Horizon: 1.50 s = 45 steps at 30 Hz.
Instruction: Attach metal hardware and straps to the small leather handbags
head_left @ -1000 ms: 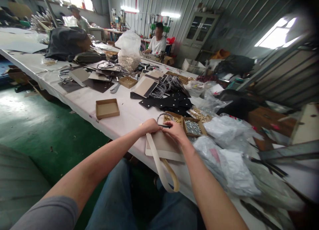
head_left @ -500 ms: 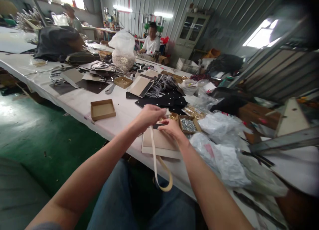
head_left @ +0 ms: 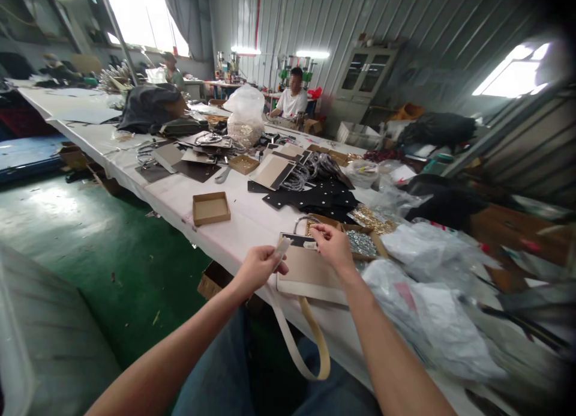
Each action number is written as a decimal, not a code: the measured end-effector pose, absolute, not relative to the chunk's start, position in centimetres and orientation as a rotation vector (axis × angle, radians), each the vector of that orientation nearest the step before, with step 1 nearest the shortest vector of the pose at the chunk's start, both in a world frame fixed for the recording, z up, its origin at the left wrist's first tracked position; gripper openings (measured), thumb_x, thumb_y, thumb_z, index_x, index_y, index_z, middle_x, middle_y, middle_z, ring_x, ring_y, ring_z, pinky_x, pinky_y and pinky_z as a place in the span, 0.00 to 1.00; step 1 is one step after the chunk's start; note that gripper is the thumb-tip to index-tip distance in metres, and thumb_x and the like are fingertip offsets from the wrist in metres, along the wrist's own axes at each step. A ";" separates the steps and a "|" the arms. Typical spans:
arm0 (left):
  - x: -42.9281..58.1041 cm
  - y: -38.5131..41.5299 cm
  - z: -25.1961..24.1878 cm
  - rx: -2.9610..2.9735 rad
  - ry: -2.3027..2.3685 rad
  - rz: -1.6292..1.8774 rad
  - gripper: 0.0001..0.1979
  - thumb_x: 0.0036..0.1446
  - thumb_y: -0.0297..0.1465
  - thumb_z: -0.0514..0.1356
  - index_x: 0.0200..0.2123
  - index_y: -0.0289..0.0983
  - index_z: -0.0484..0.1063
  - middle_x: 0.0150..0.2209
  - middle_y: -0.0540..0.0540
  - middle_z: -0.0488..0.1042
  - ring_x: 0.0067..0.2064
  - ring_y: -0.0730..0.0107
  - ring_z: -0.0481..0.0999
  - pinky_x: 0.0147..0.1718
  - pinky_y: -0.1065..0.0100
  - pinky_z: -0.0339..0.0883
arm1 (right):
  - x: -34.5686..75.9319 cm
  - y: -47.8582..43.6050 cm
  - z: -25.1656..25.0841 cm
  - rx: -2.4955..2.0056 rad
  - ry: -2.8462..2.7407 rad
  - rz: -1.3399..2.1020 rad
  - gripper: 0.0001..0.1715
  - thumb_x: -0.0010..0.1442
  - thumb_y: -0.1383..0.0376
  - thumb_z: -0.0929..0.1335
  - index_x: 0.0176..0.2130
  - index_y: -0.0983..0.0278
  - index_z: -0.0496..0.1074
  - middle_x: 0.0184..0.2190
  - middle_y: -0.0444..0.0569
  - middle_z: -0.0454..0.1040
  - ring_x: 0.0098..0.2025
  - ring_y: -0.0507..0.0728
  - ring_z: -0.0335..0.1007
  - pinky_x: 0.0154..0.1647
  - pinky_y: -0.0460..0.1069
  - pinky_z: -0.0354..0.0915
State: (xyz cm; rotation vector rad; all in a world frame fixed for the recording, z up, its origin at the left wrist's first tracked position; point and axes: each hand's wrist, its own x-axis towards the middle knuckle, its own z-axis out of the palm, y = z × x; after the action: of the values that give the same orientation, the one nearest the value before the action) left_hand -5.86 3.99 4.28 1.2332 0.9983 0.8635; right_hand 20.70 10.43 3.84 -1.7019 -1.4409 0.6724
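Note:
My left hand is closed on a cream strap, whose pale end sticks up past my fingers. From there the strap hangs in a loop below the table edge and rises back to a beige panel. This panel lies near the front edge and has a dark band along its far side. Above that band, my right hand has its thumb and fingers pinched together, beside a small box of gold metal pieces. Whatever sits between those fingertips is too small to make out.
A box of silver pieces stands right of the gold ones, by plastic bags. A shallow cardboard box is to the left. Black studded pieces and stacked panels lie beyond. A person sits at the back.
My left hand has drawn back toward me with the strap end, away from my right hand. My right hand has moved forward to the gold pieces. The view has shifted left.

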 end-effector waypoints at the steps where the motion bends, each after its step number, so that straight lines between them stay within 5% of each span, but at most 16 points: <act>1: -5.3 3.8 3.6 1.255 1.011 0.859 0.19 0.73 0.46 0.64 0.40 0.34 0.81 0.36 0.40 0.88 0.38 0.65 0.85 0.44 0.67 0.77 | 20.3 9.6 4.4 -1.628 -1.460 0.766 0.33 0.69 0.40 0.72 0.55 0.62 0.86 0.41 0.55 0.87 0.30 0.57 0.76 0.32 0.51 0.72; 5: -3.6 3.8 2.4 1.100 1.017 0.809 0.16 0.74 0.41 0.62 0.39 0.34 0.77 0.33 0.40 0.85 0.30 0.66 0.85 0.31 0.68 0.78 | 19.0 6.9 6.3 -1.422 -1.505 1.120 0.41 0.70 0.32 0.69 0.60 0.60 0.84 0.51 0.56 0.86 0.33 0.56 0.76 0.31 0.51 0.73; 9: -3.0 4.3 1.5 1.064 1.027 0.804 0.15 0.75 0.38 0.60 0.40 0.33 0.77 0.29 0.45 0.81 0.21 0.73 0.76 0.20 0.72 0.71 | 18.6 6.6 6.9 -1.516 -1.597 1.041 0.38 0.61 0.39 0.80 0.60 0.59 0.84 0.51 0.54 0.86 0.37 0.57 0.77 0.33 0.50 0.73; 21: -3.7 4.3 -0.1 1.208 1.151 0.721 0.20 0.75 0.41 0.59 0.31 0.35 0.76 0.24 0.46 0.79 0.17 0.72 0.73 0.17 0.73 0.63 | 17.3 8.4 3.4 -1.606 -1.798 0.895 0.18 0.65 0.50 0.75 0.38 0.61 0.85 0.35 0.50 0.86 0.36 0.60 0.78 0.38 0.52 0.69; 26: -2.3 4.5 -0.9 1.282 1.336 0.714 0.29 0.77 0.50 0.57 0.27 0.38 0.75 0.23 0.44 0.80 0.20 0.67 0.76 0.23 0.69 0.68 | 17.1 10.3 2.0 -1.787 -1.975 0.529 0.11 0.67 0.56 0.72 0.38 0.57 0.85 0.38 0.50 0.88 0.41 0.62 0.82 0.44 0.53 0.68; 30: -1.2 4.9 -0.4 1.337 1.402 0.657 0.30 0.79 0.49 0.55 0.27 0.38 0.77 0.25 0.40 0.82 0.24 0.64 0.79 0.29 0.67 0.71 | 17.0 12.4 1.7 -1.824 -2.091 0.343 0.10 0.70 0.59 0.72 0.40 0.57 0.85 0.41 0.52 0.88 0.45 0.63 0.82 0.46 0.53 0.67; 34: -1.1 5.1 0.3 1.392 1.444 0.553 0.28 0.79 0.45 0.55 0.29 0.38 0.80 0.26 0.39 0.83 0.25 0.62 0.81 0.34 0.66 0.73 | 17.1 14.0 1.1 -1.813 -2.149 0.353 0.10 0.70 0.59 0.72 0.40 0.58 0.85 0.40 0.52 0.88 0.45 0.62 0.81 0.47 0.52 0.67; 40: -0.8 5.1 0.6 1.679 1.686 0.535 0.25 0.75 0.49 0.61 0.37 0.35 0.86 0.39 0.29 0.86 0.45 0.45 0.88 0.48 0.59 0.75 | 17.4 15.2 0.3 -1.812 -2.202 0.416 0.09 0.68 0.63 0.73 0.37 0.60 0.85 0.39 0.54 0.87 0.42 0.62 0.81 0.45 0.53 0.66; 45: 0.4 3.9 1.3 1.779 1.647 0.484 0.25 0.78 0.46 0.57 0.48 0.32 0.87 0.46 0.24 0.85 0.52 0.39 0.87 0.54 0.53 0.74 | 18.1 15.9 0.7 -1.813 -2.241 0.505 0.11 0.67 0.60 0.73 0.38 0.60 0.87 0.38 0.52 0.87 0.41 0.61 0.81 0.45 0.52 0.67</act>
State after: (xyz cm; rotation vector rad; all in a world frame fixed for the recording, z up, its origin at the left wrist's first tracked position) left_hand 0.39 3.92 1.25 1.7786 1.6468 0.4840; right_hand 18.14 15.88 0.74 -1.8131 -2.2414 0.5046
